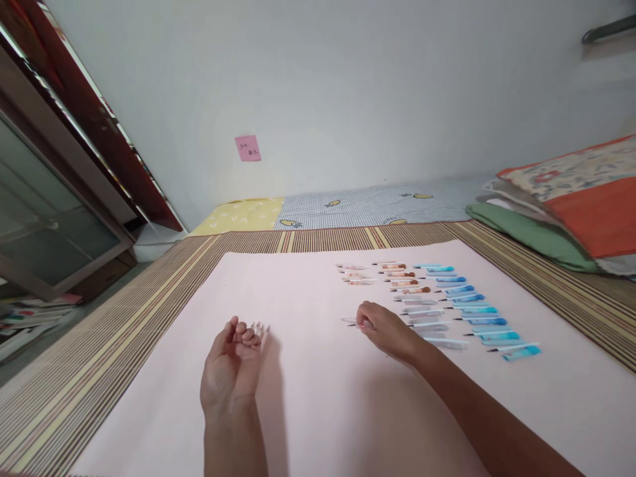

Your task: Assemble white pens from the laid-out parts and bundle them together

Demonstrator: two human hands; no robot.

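Note:
My left hand [231, 364] is palm up over the paper, its fingers curled around several slim pens [262, 328] whose pointed tips stick out on the right. My right hand [380, 326] is closed in a pinch at the paper, on a slim clear pen [349, 322] with a dark tip; the fingers hide most of it. Beyond and to the right lie rows of slim pen-like pieces: blue pens [479, 310], brown-ended pens [415, 290], pale grey pens [422, 311] and pale pink pens [355, 275]. Thin white sticks with dark tips lie beside many of them.
A large pale pink paper sheet [163, 397] covers much of a striped mat [124, 318]. Folded cloths and a cushion [596, 205] are piled at the right. A checked cloth [358, 205] lies along the wall, where a pink note [247, 148] is stuck. A glass-panelled door [54, 212] stands left.

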